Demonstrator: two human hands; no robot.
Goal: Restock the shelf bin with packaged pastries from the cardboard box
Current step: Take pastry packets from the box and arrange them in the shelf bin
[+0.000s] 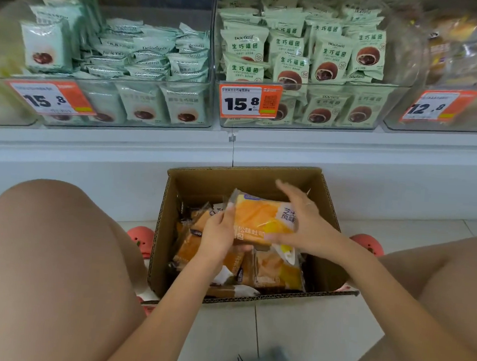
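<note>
Squatting in front of the shelf, both hands are over the open cardboard box (pixel 248 178) on the floor. Left hand (pixel 217 232) grips one end of an orange pastry pack (pixel 260 218), right hand (pixel 304 223) wraps the other end, fingers spread. More packs (pixel 276 272) lie underneath, green-packet bins (pixel 301 100) above

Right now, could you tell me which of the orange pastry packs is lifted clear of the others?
The orange pack gripped by the left hand and right hand above the cardboard box; the other packs lie loose inside.
</note>
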